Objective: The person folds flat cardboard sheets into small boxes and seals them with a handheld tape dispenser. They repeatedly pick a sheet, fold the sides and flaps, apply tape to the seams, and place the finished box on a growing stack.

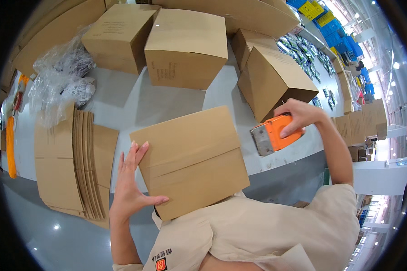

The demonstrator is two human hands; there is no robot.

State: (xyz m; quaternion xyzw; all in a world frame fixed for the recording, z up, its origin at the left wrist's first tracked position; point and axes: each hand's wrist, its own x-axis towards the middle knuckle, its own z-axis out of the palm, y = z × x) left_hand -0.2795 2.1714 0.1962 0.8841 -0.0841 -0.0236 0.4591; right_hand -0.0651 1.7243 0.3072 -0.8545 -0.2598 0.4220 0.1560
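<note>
A brown cardboard box (192, 158) sits tilted at the table's front edge, against my body, its flaps folded together along a seam across the face towards me. My left hand (135, 180) rests on its left side, fingers spread along the edge and thumb on the face. To the right of the box, my right hand (296, 118) grips an orange tape dispenser (278, 134) with a toothed metal front end. The dispenser is held apart from the box, just in front of another carton (276, 81).
Flattened cartons (59, 158) stand stacked at the left. Behind them lies crumpled clear plastic (63, 81). Two closed boxes (185, 45) stand at the back of the grey table (167, 101). Many small green-and-white packets (303, 56) lie at the far right.
</note>
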